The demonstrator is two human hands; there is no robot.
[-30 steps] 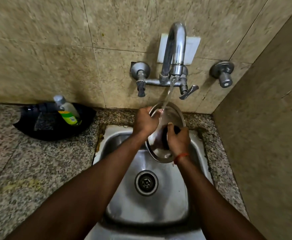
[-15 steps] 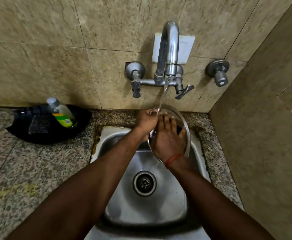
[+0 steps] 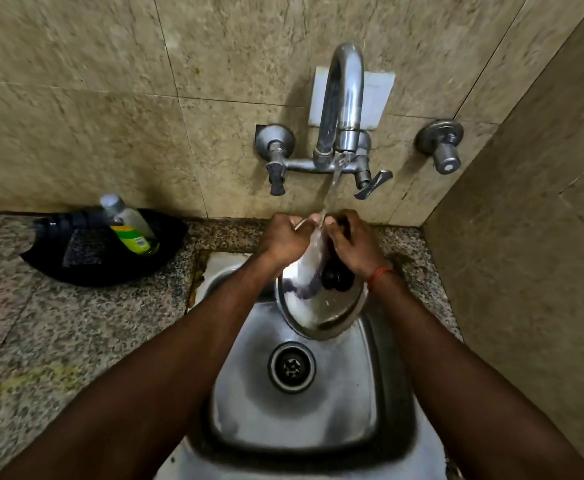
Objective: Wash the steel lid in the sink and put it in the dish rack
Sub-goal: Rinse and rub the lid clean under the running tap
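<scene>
Steel lid under the running tap, both hands on it

Above the sink [image 3: 304, 410] basin and its drain [image 3: 292, 367], the steel lid [image 3: 321, 306] is held tilted in the stream. The left hand [image 3: 281, 240] has its fingers curled round the upper rim; the right hand [image 3: 354, 244] has fingers closed over the top edge, just above the black knob [image 3: 335, 278]. Wet, stiff and light, it looks slippery: rim or knob seems the safest hold. Behind, the tap [image 3: 342, 109] runs.

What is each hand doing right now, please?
Left hand: closed on the steel lid's upper rim.
Right hand: on the lid under the running water; grip cannot be told.
</scene>
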